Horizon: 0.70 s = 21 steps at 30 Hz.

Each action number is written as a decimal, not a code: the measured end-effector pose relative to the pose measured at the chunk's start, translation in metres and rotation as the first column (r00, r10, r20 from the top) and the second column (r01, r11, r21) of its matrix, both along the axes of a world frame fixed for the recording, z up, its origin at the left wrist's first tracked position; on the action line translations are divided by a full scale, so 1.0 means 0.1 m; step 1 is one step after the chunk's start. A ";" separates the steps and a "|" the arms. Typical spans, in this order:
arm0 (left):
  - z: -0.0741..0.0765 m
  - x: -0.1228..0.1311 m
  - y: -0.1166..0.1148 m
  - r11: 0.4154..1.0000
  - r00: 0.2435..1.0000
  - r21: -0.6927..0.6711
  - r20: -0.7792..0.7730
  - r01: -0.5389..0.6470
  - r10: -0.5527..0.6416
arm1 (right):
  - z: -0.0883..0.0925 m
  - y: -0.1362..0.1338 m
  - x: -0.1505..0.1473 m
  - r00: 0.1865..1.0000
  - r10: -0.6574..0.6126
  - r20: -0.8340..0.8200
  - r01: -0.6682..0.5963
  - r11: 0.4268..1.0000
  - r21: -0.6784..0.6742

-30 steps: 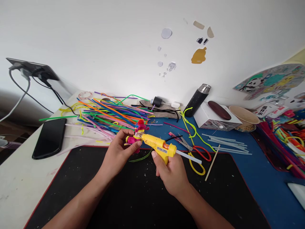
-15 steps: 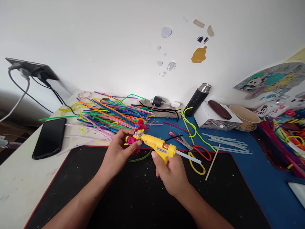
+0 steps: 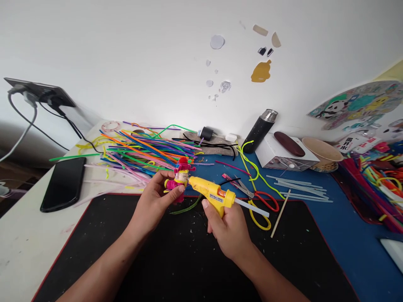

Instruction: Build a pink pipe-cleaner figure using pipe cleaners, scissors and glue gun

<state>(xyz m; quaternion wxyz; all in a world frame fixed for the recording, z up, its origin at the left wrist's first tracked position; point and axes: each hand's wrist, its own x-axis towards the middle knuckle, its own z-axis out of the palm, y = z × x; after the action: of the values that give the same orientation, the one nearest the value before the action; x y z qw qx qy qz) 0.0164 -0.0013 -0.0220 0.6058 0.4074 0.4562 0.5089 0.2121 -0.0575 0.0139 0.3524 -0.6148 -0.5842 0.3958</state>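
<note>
Glue gun [image 3: 212, 193] glossy yellow plastic; figure [image 3: 179, 179] fuzzy pipe-cleaner; mat [image 3: 176, 251] matt black, speckled; phone [image 3: 63, 183] glossy glass; flask [image 3: 260, 131] matt black, shiny metal cap

— Where did the camera sit?
— On the person's head, a single view, facing forward and down across the black mat [image 3: 176, 260] toward the wall [image 3: 126, 50].
— How near was it?
— Close: the left hand [image 3: 151, 206] with the pipe-cleaner figure [image 3: 180, 178] and the right hand [image 3: 231, 230] with the glue gun [image 3: 214, 193] sat mid-frame.
</note>
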 end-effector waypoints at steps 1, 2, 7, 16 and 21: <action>0.00 0.00 0.00 1.000 1.000 -0.002 0.003 0.000 0.000 | 0.00 0.00 0.01 1.000 -0.002 0.004 0.002 1.000 0.001; 0.00 0.00 0.00 1.000 1.000 -0.004 0.007 0.003 -0.003 | -0.01 0.00 0.01 1.000 -0.003 0.008 0.003 1.000 0.003; -0.01 0.00 -0.01 1.000 1.000 -0.010 0.011 0.018 -0.018 | 0.00 0.00 0.02 1.000 -0.010 0.002 0.010 1.000 0.000; -0.04 -0.01 0.00 0.999 0.999 -0.005 0.015 0.036 -0.036 | 0.03 -0.01 0.01 1.000 -0.014 0.022 0.013 1.000 0.016; -0.01 -0.01 -0.01 0.999 0.999 -0.001 -0.017 0.036 -0.036 | 0.03 0.01 0.00 1.000 -0.008 0.021 0.007 1.000 0.021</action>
<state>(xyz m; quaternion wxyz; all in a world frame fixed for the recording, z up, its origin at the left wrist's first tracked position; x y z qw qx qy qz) 0.0159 -0.0023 -0.0229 0.6110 0.4194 0.4543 0.4943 0.2125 -0.0568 0.0171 0.3541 -0.6173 -0.5897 0.3818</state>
